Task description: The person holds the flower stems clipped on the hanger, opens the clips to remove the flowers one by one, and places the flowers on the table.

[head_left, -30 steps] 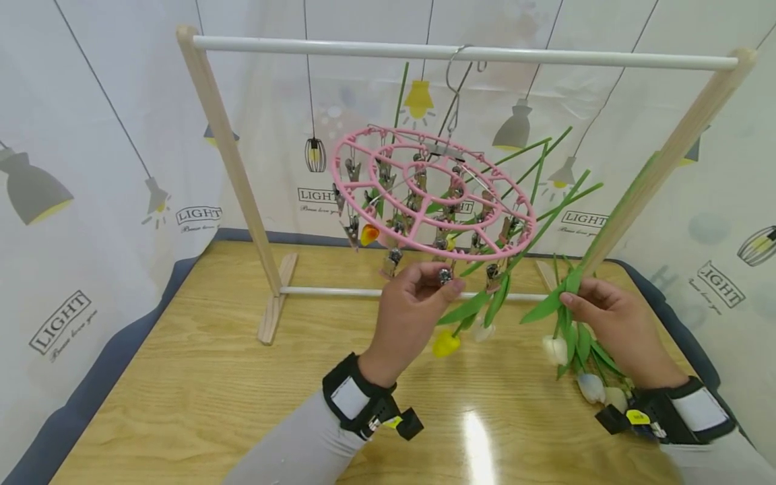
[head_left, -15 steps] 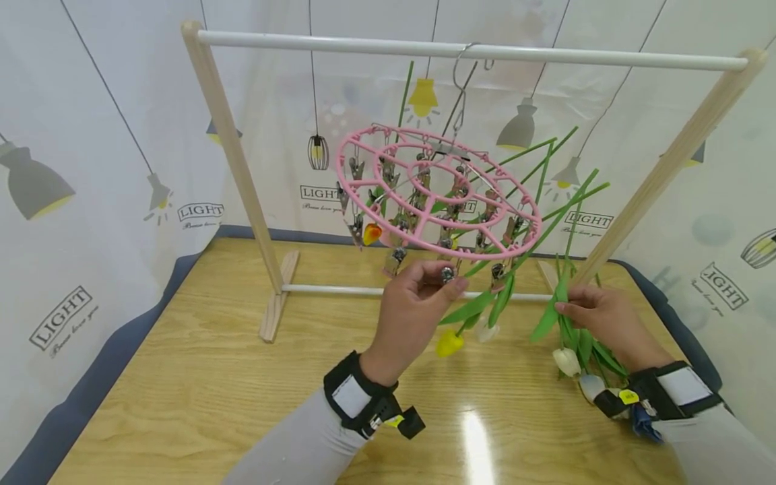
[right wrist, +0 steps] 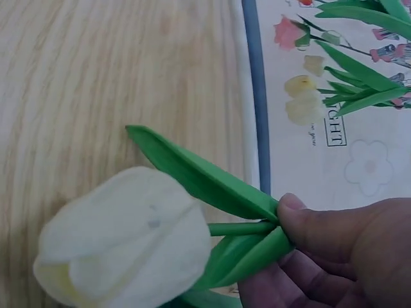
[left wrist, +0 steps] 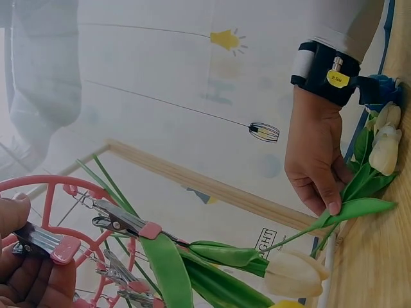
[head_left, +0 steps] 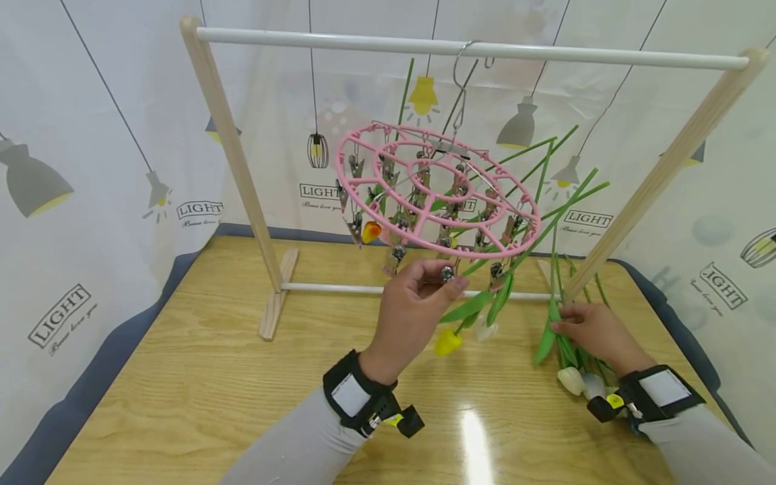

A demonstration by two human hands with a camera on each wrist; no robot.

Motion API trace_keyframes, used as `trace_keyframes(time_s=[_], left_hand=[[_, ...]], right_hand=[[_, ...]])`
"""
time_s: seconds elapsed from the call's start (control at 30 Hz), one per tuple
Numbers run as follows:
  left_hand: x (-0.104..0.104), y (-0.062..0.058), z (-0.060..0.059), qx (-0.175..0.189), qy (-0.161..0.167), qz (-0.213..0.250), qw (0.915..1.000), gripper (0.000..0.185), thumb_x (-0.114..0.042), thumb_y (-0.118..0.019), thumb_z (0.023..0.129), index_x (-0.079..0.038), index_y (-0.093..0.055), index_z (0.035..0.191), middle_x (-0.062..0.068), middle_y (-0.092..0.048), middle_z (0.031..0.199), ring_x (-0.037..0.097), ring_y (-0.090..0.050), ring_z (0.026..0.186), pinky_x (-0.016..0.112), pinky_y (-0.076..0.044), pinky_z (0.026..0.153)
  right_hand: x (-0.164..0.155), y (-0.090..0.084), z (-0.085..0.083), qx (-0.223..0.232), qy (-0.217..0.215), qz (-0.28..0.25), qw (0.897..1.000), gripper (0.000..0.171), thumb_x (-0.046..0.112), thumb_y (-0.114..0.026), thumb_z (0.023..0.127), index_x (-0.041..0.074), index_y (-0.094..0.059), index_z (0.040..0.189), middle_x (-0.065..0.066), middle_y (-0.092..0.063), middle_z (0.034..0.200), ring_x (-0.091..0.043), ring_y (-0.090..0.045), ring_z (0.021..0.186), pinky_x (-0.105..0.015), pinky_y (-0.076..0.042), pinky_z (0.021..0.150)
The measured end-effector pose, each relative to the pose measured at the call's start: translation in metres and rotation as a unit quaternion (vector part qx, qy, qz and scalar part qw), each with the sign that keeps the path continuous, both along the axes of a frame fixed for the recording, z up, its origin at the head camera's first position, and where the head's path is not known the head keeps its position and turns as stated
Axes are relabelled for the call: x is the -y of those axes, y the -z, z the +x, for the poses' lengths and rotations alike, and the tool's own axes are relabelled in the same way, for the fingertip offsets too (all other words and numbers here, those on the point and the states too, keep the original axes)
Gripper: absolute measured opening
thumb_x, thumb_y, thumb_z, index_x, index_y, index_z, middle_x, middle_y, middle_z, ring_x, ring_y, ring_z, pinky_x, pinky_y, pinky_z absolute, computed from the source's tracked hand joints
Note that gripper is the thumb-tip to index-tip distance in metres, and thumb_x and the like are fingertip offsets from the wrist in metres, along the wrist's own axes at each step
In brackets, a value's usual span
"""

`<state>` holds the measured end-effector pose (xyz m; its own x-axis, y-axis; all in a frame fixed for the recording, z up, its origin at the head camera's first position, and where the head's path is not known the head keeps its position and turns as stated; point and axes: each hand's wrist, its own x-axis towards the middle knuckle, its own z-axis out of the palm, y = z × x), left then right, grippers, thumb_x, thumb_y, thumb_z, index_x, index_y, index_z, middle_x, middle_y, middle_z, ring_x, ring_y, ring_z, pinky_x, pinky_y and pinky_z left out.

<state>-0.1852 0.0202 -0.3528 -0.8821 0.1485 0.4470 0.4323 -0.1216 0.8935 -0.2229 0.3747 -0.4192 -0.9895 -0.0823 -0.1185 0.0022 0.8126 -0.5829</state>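
A round pink clip hanger (head_left: 426,210) hangs tilted by its metal hook from a rack's white bar (head_left: 339,44). My left hand (head_left: 409,310) pinches one of its metal clips (left wrist: 48,244), which has pink tips, between thumb and fingers at the near rim. Low at the right, my right hand (head_left: 600,337) pinches a white artificial tulip (right wrist: 128,237) by the stem where its green leaves branch off. The bloom points down toward the table. Other clips hold a yellow tulip (head_left: 448,342), a white one (head_left: 486,330) and an orange-red flower (head_left: 371,232), blooms downward.
Under the right hand, more pale tulips (left wrist: 385,149) lie on the wooden table (head_left: 200,377). The rack's wooden posts (head_left: 233,155) stand left and right, joined by a low white crossbar (head_left: 333,288). A lamp-printed backdrop (head_left: 267,135) surrounds the table.
My right hand has moved down and slightly left with the white tulip, bringing its bloom lower toward the table. The left hand keeps its pinch on the clip.
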Motion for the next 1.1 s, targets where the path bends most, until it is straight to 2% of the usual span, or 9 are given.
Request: trace_keyframes(time_s=[0.2,0.53,0.83,1.1], left_hand=[[0.000,0.001,0.000,0.001,0.000,0.001,1.0000,0.022,-0.012,-0.074,0.097,-0.003,-0.067,0.116,0.015,-0.073,0.107,0.008,-0.070,0.089,0.029,-0.062,0.083],[-0.001,0.002,-0.001,0.003,0.003,0.002,1.0000,0.022,-0.011,-0.074,0.098,-0.001,-0.066,0.116,0.017,-0.073,0.109,0.008,-0.070,0.090,0.028,-0.062,0.085],[-0.002,0.001,-0.001,0.006,0.003,0.007,1.0000,0.024,-0.010,-0.074,0.097,-0.001,-0.067,0.117,0.018,-0.073,0.109,0.008,-0.070,0.089,0.028,-0.062,0.083],[-0.001,-0.001,0.000,0.005,-0.001,0.004,1.0000,0.023,-0.011,-0.075,0.097,-0.001,-0.067,0.116,0.018,-0.074,0.108,0.012,-0.072,0.088,0.028,-0.062,0.082]], right_hand=[[0.000,0.011,-0.002,0.016,-0.003,0.011,1.000,0.058,0.025,-0.065,0.104,-0.015,-0.051,0.143,-0.035,-0.067,0.125,-0.021,-0.071,0.087,-0.035,-0.060,0.071],[0.002,0.017,-0.002,-0.012,-0.003,0.075,0.997,0.051,0.026,-0.068,0.102,-0.016,-0.060,0.131,-0.032,-0.071,0.115,-0.042,-0.071,0.097,-0.049,-0.060,0.076],[0.005,0.019,-0.004,-0.014,-0.013,0.094,0.995,0.046,0.025,-0.071,0.099,-0.014,-0.066,0.125,-0.031,-0.072,0.112,-0.044,-0.071,0.098,-0.054,-0.059,0.079],[0.007,0.020,-0.005,-0.002,-0.028,0.113,0.993,0.047,0.024,-0.070,0.100,-0.014,-0.065,0.126,-0.033,-0.071,0.115,-0.048,-0.069,0.102,-0.056,-0.059,0.080]])
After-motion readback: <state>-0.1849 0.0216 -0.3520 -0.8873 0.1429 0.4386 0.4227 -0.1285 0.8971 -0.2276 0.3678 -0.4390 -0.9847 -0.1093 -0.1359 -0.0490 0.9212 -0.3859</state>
